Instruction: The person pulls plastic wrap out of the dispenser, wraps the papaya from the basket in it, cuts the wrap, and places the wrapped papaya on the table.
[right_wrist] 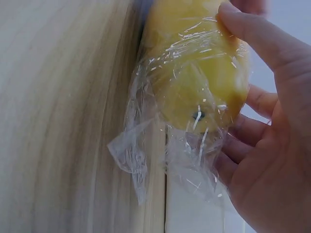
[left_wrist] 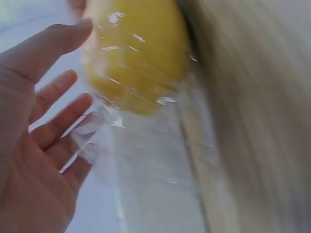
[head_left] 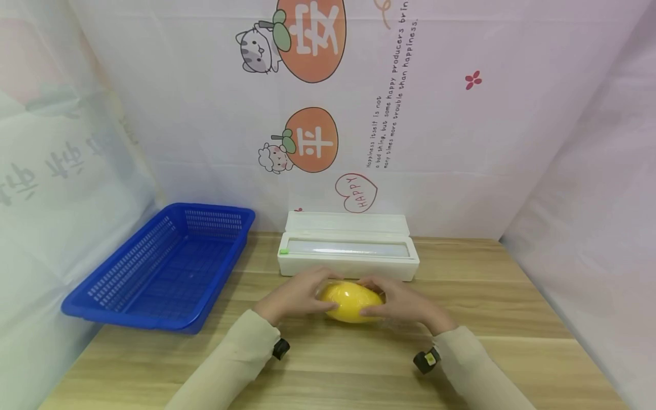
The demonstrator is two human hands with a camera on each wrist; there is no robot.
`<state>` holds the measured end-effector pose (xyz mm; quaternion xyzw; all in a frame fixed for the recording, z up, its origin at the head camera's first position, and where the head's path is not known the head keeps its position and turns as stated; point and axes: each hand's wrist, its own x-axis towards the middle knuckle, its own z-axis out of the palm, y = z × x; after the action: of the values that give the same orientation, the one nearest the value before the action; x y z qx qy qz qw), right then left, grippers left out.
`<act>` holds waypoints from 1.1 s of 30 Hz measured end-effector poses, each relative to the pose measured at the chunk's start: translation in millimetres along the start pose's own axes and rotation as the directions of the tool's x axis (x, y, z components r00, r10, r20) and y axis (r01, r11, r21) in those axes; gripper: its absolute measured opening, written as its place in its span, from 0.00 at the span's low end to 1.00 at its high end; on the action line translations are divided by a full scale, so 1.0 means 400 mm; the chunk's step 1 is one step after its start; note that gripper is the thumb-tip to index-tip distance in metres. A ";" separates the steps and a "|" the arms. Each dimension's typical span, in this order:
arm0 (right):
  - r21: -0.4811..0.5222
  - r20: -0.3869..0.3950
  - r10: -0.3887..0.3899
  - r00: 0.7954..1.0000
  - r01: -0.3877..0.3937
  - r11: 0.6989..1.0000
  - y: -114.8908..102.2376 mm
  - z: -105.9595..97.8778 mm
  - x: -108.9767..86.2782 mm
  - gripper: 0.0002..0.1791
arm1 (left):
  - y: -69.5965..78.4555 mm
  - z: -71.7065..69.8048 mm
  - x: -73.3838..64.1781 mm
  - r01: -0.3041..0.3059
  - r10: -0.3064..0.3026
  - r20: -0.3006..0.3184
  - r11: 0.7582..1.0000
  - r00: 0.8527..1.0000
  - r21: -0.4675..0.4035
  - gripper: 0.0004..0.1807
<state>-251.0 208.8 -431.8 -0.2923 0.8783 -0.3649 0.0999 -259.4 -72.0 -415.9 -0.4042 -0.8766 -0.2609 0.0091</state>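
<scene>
A yellow mango (head_left: 352,302) is partly covered in clear cling film, just in front of the white film box. My left hand (head_left: 302,296) holds its left end, thumb on the near side. On the right end, my right hand (head_left: 400,300) grips it with the thumb in front and fingers behind. Loose cling film (left_wrist: 146,145) trails off the left end, touching the left fingers. More crumpled cling film (right_wrist: 133,158) hangs from the right end, where a small dark stem spot shows.
The white cling film box (head_left: 348,266) stands behind the hands with its lid raised and a green slider at its left. A blue plastic basket (head_left: 225,279) sits on the left of the wooden table (head_left: 353,370). Printed cloth walls surround the table.
</scene>
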 end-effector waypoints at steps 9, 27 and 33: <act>0.010 0.006 0.046 0.999 -0.046 0.999 -0.008 0.007 -0.005 0.36 | 0.079 -0.027 -0.008 -0.092 0.092 0.019 0.995 0.996 -0.028 0.20; -0.019 0.029 -0.015 0.999 0.015 1.000 -0.009 0.019 -0.027 0.32 | 0.034 0.019 -0.028 -0.017 0.017 0.006 0.998 1.000 -0.062 0.18; -0.006 0.020 0.007 1.000 -0.007 1.000 -0.007 0.020 -0.029 0.27 | 0.022 0.021 -0.025 -0.002 0.002 -0.003 0.995 1.000 -0.096 0.19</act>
<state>-237.2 209.4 -436.0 -0.2932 0.8793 -0.3591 0.1089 -244.8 -70.4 -421.6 -0.4048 -0.8626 -0.3032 -0.0088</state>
